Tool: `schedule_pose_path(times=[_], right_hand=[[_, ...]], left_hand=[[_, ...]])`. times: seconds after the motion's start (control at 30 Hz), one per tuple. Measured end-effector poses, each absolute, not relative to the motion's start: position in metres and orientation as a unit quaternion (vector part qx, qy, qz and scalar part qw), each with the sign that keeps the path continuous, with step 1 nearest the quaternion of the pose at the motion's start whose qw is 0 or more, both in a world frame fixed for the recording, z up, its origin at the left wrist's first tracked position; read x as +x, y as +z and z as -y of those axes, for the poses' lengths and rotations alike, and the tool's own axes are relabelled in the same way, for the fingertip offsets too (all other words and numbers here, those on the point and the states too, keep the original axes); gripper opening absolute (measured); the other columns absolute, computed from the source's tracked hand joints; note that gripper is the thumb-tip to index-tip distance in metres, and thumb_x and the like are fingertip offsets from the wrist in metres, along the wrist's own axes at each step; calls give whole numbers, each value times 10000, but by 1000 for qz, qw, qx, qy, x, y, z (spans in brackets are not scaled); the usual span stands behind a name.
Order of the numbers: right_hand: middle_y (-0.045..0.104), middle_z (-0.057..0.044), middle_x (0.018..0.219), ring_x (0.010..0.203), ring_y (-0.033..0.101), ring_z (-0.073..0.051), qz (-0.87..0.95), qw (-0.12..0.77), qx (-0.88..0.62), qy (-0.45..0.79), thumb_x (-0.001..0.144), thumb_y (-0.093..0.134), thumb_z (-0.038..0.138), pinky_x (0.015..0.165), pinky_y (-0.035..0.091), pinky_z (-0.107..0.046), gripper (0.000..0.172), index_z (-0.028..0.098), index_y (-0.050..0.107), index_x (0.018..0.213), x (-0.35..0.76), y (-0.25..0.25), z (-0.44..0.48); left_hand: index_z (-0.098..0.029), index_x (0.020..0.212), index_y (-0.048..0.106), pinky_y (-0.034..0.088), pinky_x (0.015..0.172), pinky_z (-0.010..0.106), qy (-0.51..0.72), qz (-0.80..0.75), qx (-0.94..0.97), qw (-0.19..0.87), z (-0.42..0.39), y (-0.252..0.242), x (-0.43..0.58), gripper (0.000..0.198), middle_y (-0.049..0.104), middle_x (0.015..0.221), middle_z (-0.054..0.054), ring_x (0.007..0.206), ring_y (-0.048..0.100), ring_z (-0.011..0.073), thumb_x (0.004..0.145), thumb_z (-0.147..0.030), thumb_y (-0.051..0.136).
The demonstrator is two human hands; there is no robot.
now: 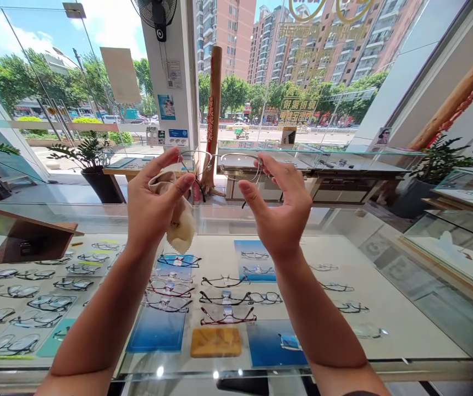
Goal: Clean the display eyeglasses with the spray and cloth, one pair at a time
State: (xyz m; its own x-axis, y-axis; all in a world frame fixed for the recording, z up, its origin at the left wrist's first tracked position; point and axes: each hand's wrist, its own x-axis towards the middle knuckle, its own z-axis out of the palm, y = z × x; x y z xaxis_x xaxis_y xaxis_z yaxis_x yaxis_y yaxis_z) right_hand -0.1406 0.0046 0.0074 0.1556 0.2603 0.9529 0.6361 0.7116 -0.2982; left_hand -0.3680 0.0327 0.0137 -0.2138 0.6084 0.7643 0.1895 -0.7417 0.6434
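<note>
A pair of thin-rimmed glasses [240,154] is held up in front of me, above the glass display counter. The fingers of my left hand [152,201] grip the side of the glasses at the left, and a cream cloth [181,225] hangs from that same hand. My right hand [284,206] holds the other side near the hinge, with its thumb apart below the rim. Dark temple tips point down and away from me beneath the lenses.
Below my arms, a glass-topped counter [323,352] shows rows of eyeglasses, blue cards and an orange case [215,342]. A wooden board [26,234] lies at the left. Potted plants [100,181], a wooden post [215,104] and further display cases stand beyond.
</note>
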Motion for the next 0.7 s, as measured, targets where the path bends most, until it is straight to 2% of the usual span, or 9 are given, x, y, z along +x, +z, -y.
schedule_pose_path(times=[0.17,0.33,0.7], right_hand=[[807,-74,1268,1202,724,-314,635,675,-347,-141,1037,729,552,1108,581,-566,440,338,751,1421,-142,7,-5],[799,-62,1301,1237,723,-324,640,667,-351,-148,1042,716,549,1134,576,-580,458,370,721,1464,-142,6,-4],[807,-82,1324,1257,727,-316,643,670,-347,-128,1035,745,509,1089,596,-562,451,326,737,1448,-140,6,-4]], left_hand=[[-381,1326,828,696,747,345,705,-325,613,147,-32,13,-368,609,811,1400,51,971,815,227,760,-495,1023],[-366,1327,821,708,813,347,705,-320,622,118,-31,13,-366,568,806,1391,56,1040,824,233,796,-454,1004],[-333,1263,818,698,881,372,707,-329,616,111,-30,14,-364,543,816,1322,56,1040,805,231,774,-452,1022]])
